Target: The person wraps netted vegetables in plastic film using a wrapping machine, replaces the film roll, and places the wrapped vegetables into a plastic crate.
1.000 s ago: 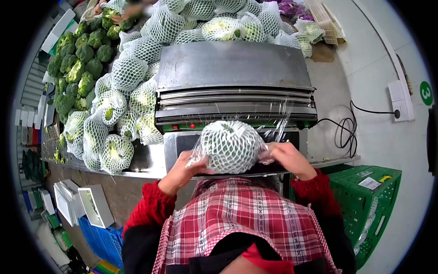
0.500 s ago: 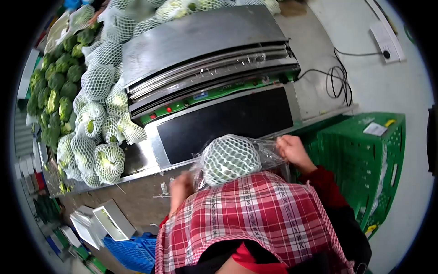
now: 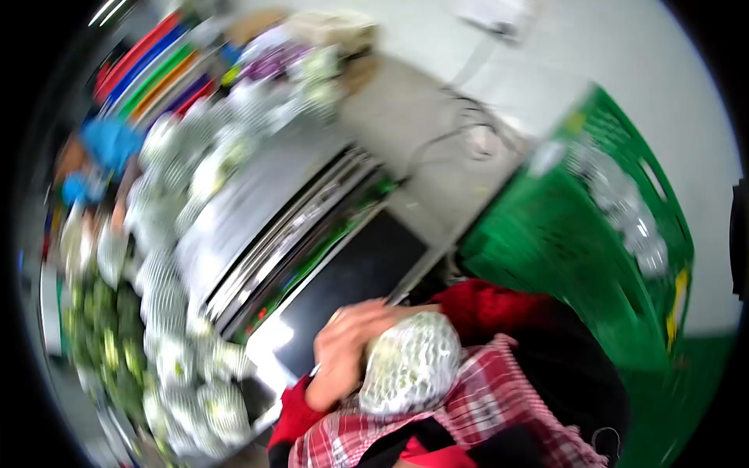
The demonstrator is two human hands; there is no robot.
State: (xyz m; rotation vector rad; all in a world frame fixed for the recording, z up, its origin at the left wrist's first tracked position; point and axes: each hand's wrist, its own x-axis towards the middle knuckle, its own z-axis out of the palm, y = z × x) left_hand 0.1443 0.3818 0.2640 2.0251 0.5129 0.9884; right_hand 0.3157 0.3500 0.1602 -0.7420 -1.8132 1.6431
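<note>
A round vegetable in a white foam net (image 3: 412, 363), with a glossy film over it, is held against my checked apron. My left hand (image 3: 335, 370) is just left of it. My right hand (image 3: 365, 318) reaches across its upper side and meets my left one. Both sets of fingers look closed together, but they are blurred, and what is between them is hidden. Beyond them stands a wrapping machine with a black plate (image 3: 374, 253) and a metal cover (image 3: 257, 195).
Netted vegetables (image 3: 168, 296) lie along the machine's left side, with bare broccoli (image 3: 105, 335) farther left. To the right stands a green crate (image 3: 546, 234) containing clear plastic-wrapped items (image 3: 620, 199). A person in blue (image 3: 113, 144) is at the far left. A black cable (image 3: 468, 117) lies behind the machine.
My hands have come together from opposite sides of the netted vegetable, where they held clear plastic film stretched out. My view has turned to the right, showing more of the green crate.
</note>
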